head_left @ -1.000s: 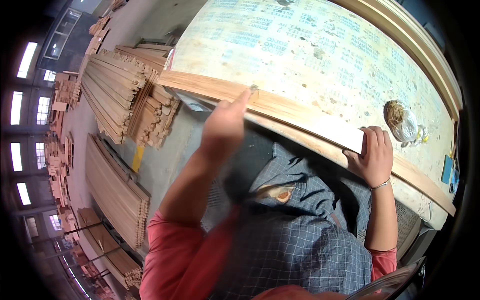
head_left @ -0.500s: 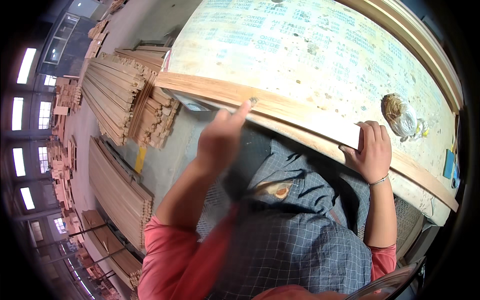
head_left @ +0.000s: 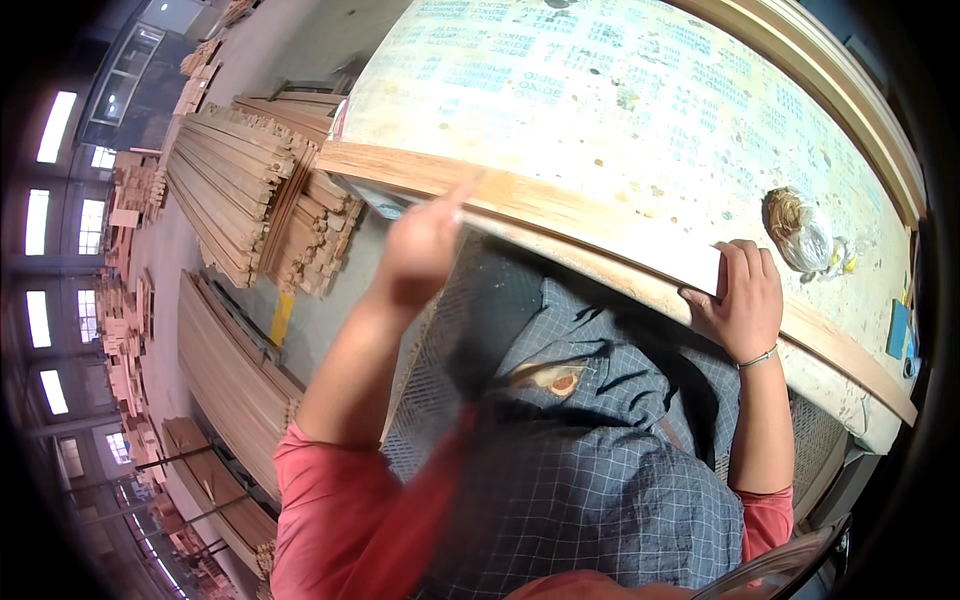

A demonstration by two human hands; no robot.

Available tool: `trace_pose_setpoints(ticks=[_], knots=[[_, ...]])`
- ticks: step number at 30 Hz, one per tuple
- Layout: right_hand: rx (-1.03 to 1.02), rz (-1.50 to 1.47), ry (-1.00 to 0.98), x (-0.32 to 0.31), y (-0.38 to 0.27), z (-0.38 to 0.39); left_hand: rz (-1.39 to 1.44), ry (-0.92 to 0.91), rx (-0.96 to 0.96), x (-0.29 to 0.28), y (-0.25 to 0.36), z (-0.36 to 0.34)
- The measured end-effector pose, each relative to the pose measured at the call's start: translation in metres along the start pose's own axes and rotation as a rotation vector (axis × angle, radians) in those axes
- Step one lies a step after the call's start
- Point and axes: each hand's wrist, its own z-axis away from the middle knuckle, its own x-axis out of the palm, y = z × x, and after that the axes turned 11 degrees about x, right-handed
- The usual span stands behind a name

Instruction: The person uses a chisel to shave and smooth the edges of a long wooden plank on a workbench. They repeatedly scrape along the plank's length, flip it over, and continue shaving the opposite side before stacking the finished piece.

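A long, narrow wooden strip (head_left: 580, 213) lies along the near edge of the worktable (head_left: 560, 110). My right hand (head_left: 748, 305) is closed over the strip right of the middle, its thumb at the near edge and its fingers bent over the top. Toward the strip's left end, my left hand (head_left: 422, 248) is smeared by motion. Its index finger points out to the wood while the other fingers curl in. Whatever those fingers may hold is hidden or too small to name.
On the table's right side lies a clear plastic bag (head_left: 805, 235) with brownish stuff in it. A blue object (head_left: 898, 327) sits at the right edge. Stacks of wooden mouldings (head_left: 225, 190) and long boards (head_left: 225, 360) stand on the floor to the left.
My left hand has slid left along the strip. A small greyish patch seen at its fingertip before no longer shows. My right hand and the strip have stayed in place.
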Motion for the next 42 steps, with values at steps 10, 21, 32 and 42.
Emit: trace_pose_setpoints(ticks=[10, 21, 32, 42], knots=[[0.0, -0.015, -0.005, 0.003, 0.004, 0.001, -0.107, -0.261, -0.164, 0.027, 0.045, -0.007], [0.111, -0.005, 0.009, -0.021, 0.079, 0.044, -0.19, -0.138, 0.161, 0.029, 0.022, 0.007], [0.218, -0.048, -0.006, -0.041, 0.186, 0.077, 0.346, -0.179, -0.226, 0.067, 0.054, 0.035], [-0.011, -0.19, 0.107, 0.009, -0.002, -0.012, 0.241, -0.092, -0.05, 0.068, 0.055, 0.039]])
